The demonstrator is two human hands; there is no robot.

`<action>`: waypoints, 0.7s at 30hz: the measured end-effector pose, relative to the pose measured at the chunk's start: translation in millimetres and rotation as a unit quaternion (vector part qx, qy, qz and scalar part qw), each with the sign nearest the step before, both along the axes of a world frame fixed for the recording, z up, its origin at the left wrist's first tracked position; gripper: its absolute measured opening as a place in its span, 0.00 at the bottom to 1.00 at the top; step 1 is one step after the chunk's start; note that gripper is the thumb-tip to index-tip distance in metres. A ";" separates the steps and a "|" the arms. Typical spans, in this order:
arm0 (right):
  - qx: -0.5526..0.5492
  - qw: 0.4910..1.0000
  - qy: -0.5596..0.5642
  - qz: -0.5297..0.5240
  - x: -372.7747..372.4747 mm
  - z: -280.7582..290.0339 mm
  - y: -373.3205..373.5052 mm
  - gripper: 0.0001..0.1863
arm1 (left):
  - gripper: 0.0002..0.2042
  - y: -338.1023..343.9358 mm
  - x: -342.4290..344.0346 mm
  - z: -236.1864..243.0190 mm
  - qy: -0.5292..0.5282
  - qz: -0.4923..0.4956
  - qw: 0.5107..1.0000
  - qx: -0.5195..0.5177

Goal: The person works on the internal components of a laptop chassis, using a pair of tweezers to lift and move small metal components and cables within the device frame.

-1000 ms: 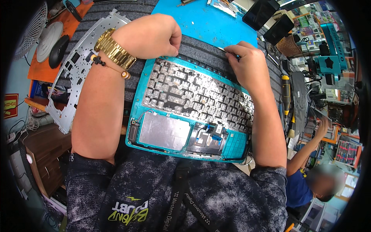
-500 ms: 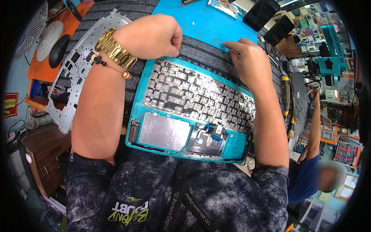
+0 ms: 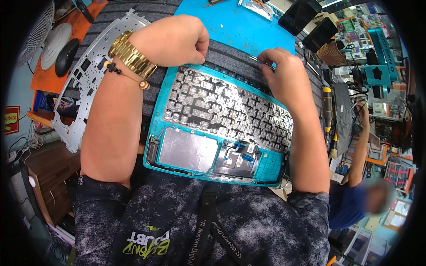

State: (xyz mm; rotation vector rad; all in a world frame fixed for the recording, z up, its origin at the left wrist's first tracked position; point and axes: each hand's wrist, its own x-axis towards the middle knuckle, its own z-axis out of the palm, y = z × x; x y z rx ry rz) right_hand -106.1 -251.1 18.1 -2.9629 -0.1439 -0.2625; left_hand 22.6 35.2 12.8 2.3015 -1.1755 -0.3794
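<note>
A turquoise laptop top case lies before me, its inner side up, with a silver and black keyboard back and a grey touchpad plate. My left hand is closed at the case's far left edge; its fingertips are tucked under, so anything in them is hidden. Beyond the far right edge, my right hand is closed in a pinch. A thin shiny metal tool pokes out of its fingers toward the left; most of it is covered.
A perforated silver metal plate leans at the left. Past the ribbed grey mat lies a blue mat. A yellow-black screwdriver and a brush lie at the right. Another person's arm reaches in there.
My right hand has shifted slightly down and turned, and the thin metal tool shows more plainly. My left hand stays almost where it was.
</note>
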 end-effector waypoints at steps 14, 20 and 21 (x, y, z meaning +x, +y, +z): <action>0.033 0.999 -0.004 -0.010 3.5 -10.0 5.7 0.08 | 0.06 -0.2 -0.3 -0.7 -0.016 -0.005 1.000 -0.010; 0.041 0.999 0.005 -0.021 3.6 -9.1 6.4 0.08 | 0.08 0.4 0.9 0.7 -0.004 -0.010 1.000 -0.004; 0.044 0.999 0.005 -0.023 3.6 -8.9 6.5 0.08 | 0.08 0.1 0.7 0.5 -0.002 -0.008 1.000 -0.004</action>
